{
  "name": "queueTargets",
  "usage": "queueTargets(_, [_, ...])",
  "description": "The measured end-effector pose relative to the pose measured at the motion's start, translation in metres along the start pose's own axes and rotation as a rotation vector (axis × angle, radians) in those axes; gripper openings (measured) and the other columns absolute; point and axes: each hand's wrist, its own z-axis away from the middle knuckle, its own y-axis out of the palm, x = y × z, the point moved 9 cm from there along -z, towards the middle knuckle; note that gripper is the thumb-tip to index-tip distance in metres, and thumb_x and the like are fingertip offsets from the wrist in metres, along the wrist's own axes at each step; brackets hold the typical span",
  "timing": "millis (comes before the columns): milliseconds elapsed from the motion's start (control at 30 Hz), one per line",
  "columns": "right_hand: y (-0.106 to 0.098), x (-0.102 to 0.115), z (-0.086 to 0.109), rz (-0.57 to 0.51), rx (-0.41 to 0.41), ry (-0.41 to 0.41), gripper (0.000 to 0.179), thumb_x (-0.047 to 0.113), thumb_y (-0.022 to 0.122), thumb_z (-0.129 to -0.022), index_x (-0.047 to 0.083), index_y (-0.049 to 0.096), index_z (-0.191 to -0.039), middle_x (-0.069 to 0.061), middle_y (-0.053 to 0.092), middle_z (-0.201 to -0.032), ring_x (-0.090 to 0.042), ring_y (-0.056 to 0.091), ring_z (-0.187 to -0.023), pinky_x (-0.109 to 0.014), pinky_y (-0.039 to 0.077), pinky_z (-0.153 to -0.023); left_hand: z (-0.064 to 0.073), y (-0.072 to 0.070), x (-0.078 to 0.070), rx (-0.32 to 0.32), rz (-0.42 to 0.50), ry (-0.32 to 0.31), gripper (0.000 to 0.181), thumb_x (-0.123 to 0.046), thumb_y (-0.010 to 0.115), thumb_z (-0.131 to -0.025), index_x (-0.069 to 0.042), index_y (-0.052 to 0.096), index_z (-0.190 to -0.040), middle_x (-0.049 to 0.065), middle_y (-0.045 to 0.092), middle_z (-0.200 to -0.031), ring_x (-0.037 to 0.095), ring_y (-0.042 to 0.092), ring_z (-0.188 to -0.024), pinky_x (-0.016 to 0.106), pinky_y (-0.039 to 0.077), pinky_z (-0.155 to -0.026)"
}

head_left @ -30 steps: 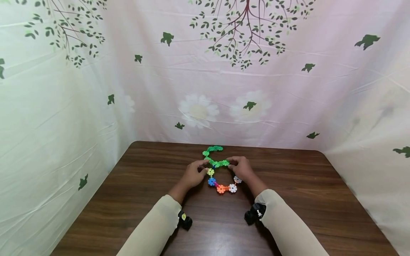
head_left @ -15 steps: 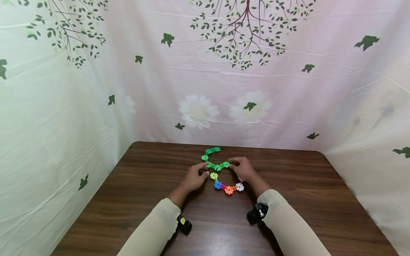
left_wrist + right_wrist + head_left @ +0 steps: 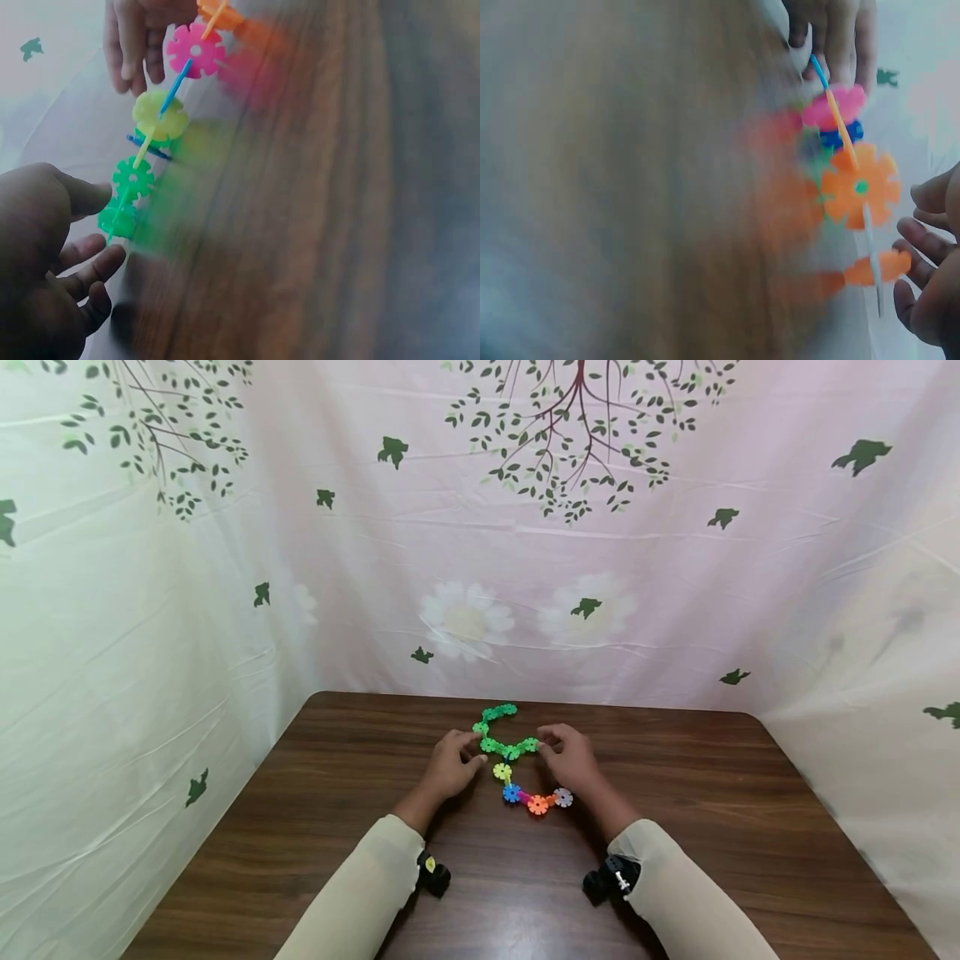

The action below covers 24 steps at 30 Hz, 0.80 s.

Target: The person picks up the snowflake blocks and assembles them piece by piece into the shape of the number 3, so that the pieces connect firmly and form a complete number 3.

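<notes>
A chain of interlocking flower-shaped discs lies in an S-like curve on the dark wooden table (image 3: 510, 877). Its far part is made of green discs (image 3: 512, 752); toward the near side follow a yellow disc (image 3: 502, 772), a blue disc (image 3: 512, 792), an orange disc (image 3: 537, 805) and a whitish disc (image 3: 563, 797). My left hand (image 3: 448, 766) is beside the green stretch, thumb and fingers apart, fingertips close to the discs. On the other side, my right hand (image 3: 572, 758) has loosely bent fingers near the last green disc. The right wrist view shows a gap between its thumb and fingers.
Behind the table hangs a pale cloth (image 3: 517, 568) printed with leaves, birds and flowers, and it continues along both sides. Each wrist carries a small black camera, one on the left sleeve (image 3: 433, 874) and one on the right (image 3: 611, 878).
The near part of the chain has shifted right and slightly toward me. My left hand has drawn back a little from the discs; my right wrist has moved slightly right.
</notes>
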Motion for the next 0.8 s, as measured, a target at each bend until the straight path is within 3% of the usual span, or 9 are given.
queueTargets(167, [0.005,0.013,0.012,0.001,-0.042,0.0,0.03,0.01,0.074,-0.104,-0.005,0.074,-0.13,-0.022,0.074,-0.123,-0.037,0.071,-0.111,-0.056,0.061,-0.095,-0.005,-0.001,0.004,-0.007,-0.003,0.018,0.048,-0.012,0.077,-0.103,-0.004,0.066,-0.149,0.022,0.059,-0.14,0.032,0.07,-0.103,0.048,0.061,-0.09])
queueTargets(333, [0.016,0.023,0.022,0.009,-0.031,-0.023,0.031,0.013,0.08,-0.101,-0.004,0.076,-0.127,-0.022,0.076,-0.126,-0.039,0.072,-0.116,-0.057,0.06,-0.098,-0.01,0.003,0.005,0.01,-0.018,0.029,0.049,-0.014,0.077,-0.103,-0.007,0.066,-0.15,0.02,0.055,-0.15,0.032,0.069,-0.109,0.05,0.06,-0.095])
queueTargets(567, [0.03,0.039,0.033,0.172,-0.031,-0.132,0.038,0.022,0.088,-0.094,0.0,0.079,-0.124,-0.017,0.079,-0.127,-0.038,0.069,-0.123,-0.059,0.057,-0.104,-0.015,0.007,0.003,0.041,-0.044,0.073,0.048,-0.011,0.077,-0.103,-0.006,0.066,-0.15,0.016,0.056,-0.158,0.031,0.07,-0.108,0.05,0.06,-0.094])
queueTargets(800, [0.04,0.043,0.038,0.234,-0.006,-0.137,0.048,0.029,0.089,-0.093,0.001,0.077,-0.131,-0.017,0.077,-0.131,-0.037,0.068,-0.127,-0.057,0.058,-0.106,-0.018,0.01,0.003,0.065,-0.087,0.081,0.051,-0.013,0.077,-0.103,-0.01,0.064,-0.153,0.011,0.056,-0.163,0.027,0.071,-0.106,0.047,0.06,-0.092])
